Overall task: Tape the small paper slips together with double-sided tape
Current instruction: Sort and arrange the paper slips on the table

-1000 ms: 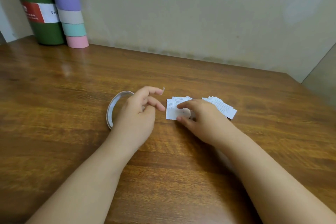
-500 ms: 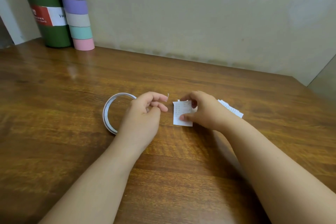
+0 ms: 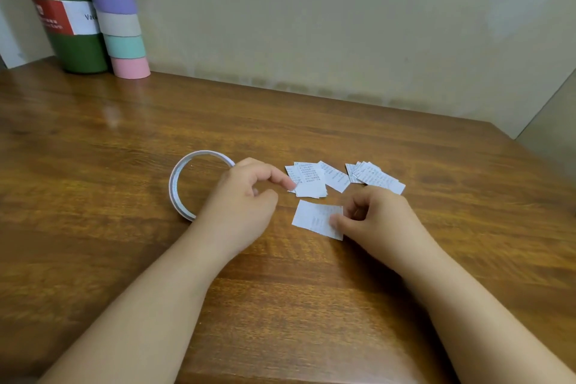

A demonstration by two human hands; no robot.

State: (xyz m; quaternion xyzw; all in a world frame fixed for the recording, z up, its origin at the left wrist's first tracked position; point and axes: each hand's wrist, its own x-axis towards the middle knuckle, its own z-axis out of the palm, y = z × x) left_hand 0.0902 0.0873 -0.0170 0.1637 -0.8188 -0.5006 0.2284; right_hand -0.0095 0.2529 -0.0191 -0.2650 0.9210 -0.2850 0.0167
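- Drawn nearer since half a second ago, one paper slip (image 3: 316, 219) lies apart from the slip pile (image 3: 311, 179), pinched by the right hand (image 3: 374, 218).
- Left hand (image 3: 246, 196), fingers curled, grasping nothing visible, index tip touching the pile.
- Tape roll (image 3: 187, 181) sits at its 9 o'clock.

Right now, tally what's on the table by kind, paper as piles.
Tape roll: 1
Green bottle: 1
Striped tube: 1
Slip piles: 2
Separate slip, pinched by right hand: 1
Total: 6
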